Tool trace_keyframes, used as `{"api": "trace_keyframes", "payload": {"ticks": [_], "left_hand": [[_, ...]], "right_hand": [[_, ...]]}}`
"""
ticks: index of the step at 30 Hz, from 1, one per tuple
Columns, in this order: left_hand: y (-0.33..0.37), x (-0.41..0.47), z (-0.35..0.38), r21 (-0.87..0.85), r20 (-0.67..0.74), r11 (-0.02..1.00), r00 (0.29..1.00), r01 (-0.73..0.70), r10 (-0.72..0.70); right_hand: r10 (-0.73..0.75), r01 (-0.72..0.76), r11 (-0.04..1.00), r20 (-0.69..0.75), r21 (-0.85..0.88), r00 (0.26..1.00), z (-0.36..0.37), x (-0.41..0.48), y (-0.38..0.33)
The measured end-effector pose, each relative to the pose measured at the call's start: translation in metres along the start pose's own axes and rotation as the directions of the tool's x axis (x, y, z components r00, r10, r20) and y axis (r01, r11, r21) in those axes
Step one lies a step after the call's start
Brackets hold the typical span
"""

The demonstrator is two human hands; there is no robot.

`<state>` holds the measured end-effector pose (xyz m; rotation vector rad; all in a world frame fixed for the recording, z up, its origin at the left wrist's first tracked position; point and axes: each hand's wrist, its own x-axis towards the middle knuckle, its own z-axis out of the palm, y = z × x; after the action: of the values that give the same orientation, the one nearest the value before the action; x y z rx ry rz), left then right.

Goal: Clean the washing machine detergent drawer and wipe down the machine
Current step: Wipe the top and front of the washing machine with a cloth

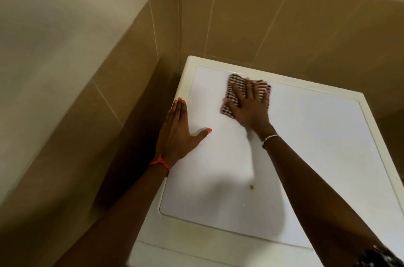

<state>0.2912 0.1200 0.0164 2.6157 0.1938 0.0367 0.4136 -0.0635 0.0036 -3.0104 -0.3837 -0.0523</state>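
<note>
White top: we look down on the washing machine point(306, 146), a glossy white panel inside a cream rim; it stands in a room corner, its far and left edges near the walls.
Cloth: a checked cloth point(237, 83), dark and pale, lies flat on the panel close to the far edge, toward the far-left corner.
Right hand: our right hand point(249, 109) presses palm down on the cloth, fingers straight and spread apart; cloth shows beyond the fingertips and beside the thumb.
Left hand: our left hand point(177, 133) rests palm down along the top's left edge and holds nothing. Its four fingers are straight and close together, with the tips on the cream rim pointing at the far-left corner. The thumb is splayed out to the right onto the panel.
Wrists: an orange cord point(160, 162) on the left, a pale beaded bracelet point(270, 138) on the right.
Speck: a small tan crumb point(252, 187) sits on the panel between our forearms, well apart from the cloth.
Walls: tan tiles point(240, 15) with pale grout run behind and to the left of the machine, with plain pale wall point(54, 48) above them.
Near-right corner: something dark on the right forearm, too blurred for us to tell.
</note>
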Motion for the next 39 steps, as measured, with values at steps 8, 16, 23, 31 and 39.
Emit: {"api": "trace_keyframes", "payload": {"ticks": [8, 16, 23, 31, 39], "left_hand": [[-0.001, -0.005, 0.001, 0.053, -0.017, 0.998, 1.000, -0.017, 0.018], [-0.001, -0.007, 0.003, 0.036, -0.057, 0.999, 0.998, -0.034, 0.036], [-0.001, -0.011, 0.000, -0.007, -0.031, 0.999, 0.999, -0.031, 0.031], [-0.002, -0.021, -0.002, -0.098, 0.019, 0.995, 0.999, -0.036, 0.038], [-0.003, -0.036, -0.004, -0.172, 0.060, 0.985, 0.998, -0.010, 0.021]], "right_hand": [[-0.192, 0.194, 0.981, -0.095, 0.011, 0.977, -0.004, -0.116, 0.035], [0.087, -0.091, 0.994, 0.059, 0.055, 0.994, -0.008, -0.097, -0.018], [-0.152, 0.159, 0.983, -0.074, 0.087, 0.986, -0.010, -0.238, -0.032], [0.079, -0.076, 0.996, -0.068, 0.045, 0.995, -0.012, -0.186, 0.012], [-0.226, 0.226, 0.968, -0.014, 0.108, 0.974, -0.016, -0.323, -0.041]]}}
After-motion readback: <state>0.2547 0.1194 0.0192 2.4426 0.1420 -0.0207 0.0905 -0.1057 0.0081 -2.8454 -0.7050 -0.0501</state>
